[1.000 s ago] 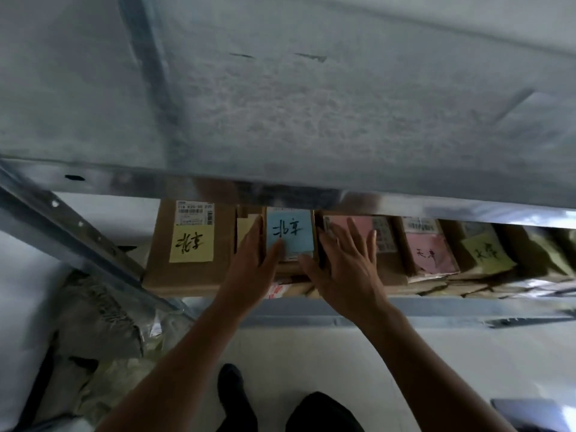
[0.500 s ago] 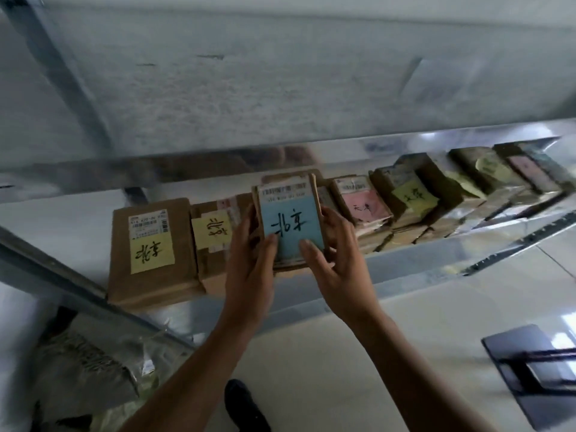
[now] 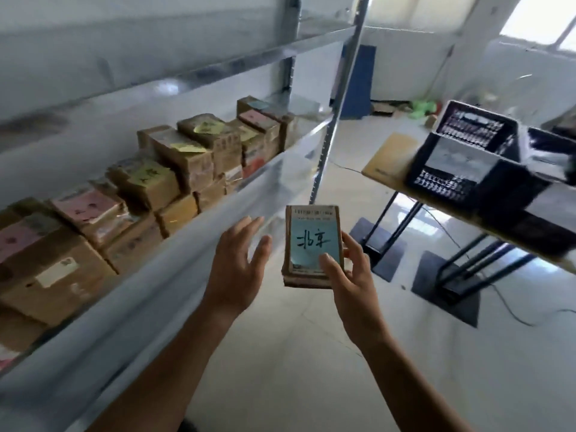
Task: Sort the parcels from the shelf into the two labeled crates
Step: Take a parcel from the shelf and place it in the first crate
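Note:
My right hand [image 3: 350, 275] holds a small brown parcel [image 3: 311, 222] with a light blue handwritten note, thumb pressed on its face, out in front of the metal shelf [image 3: 218, 210]. Just left of the parcel, my left hand [image 3: 237, 263] hovers with spread fingers and touches nothing. Many cardboard parcels [image 3: 174, 160] with yellow, pink and blue notes line the shelf on the left. Two black plastic crates [image 3: 467, 169] stand on a table at the upper right; their labels are blurred.
The wooden-topped table [image 3: 392, 160] has black metal legs and flat black feet [image 3: 448, 294] on the pale floor. A steel shelf upright [image 3: 339, 101] rises between shelf and table. Cables trail over the floor at the right.
The blue-note parcel has come off the shelf and now sits in my right hand alone. My left hand has let go. The view has swung right toward the table and crates.

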Available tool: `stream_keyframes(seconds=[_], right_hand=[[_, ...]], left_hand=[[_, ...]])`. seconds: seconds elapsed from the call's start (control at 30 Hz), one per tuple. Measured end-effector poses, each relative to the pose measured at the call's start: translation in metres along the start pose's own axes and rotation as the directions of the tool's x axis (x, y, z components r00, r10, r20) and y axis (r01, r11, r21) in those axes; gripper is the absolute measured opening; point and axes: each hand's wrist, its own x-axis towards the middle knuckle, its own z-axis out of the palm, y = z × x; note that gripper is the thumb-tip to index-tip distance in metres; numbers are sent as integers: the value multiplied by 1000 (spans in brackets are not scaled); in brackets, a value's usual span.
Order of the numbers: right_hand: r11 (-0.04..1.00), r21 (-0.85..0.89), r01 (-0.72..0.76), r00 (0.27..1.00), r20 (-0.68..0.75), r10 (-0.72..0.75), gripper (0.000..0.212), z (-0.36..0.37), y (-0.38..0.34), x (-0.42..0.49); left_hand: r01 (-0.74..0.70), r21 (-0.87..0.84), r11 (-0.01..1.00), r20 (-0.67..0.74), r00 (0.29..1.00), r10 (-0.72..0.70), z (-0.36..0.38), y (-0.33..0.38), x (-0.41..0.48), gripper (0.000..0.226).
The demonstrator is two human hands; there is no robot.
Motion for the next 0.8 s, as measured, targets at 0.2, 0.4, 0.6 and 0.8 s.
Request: stream_keyframes(seconds=[0.2,0.4,0.6,0.8], right_hand=[[999,-39,38,952,-301,-48,55,-137,-9,0],[998,-29,55,883,-466,-62,63,-216,-8,29],[994,-93,50,820,-564,-95,69,-263,-14,107],[992,-101,72,787,-605,-118,60,-291,-31,197]], left_hand=[[-277,184,943,212,948,238,113,70,36,66],[-422,148,894,352,868,352,197,131,84,68],[-500,70,863,390,811,437,262,161,168,68],[-530,25,848,432,771,469,308,192,259,73]])
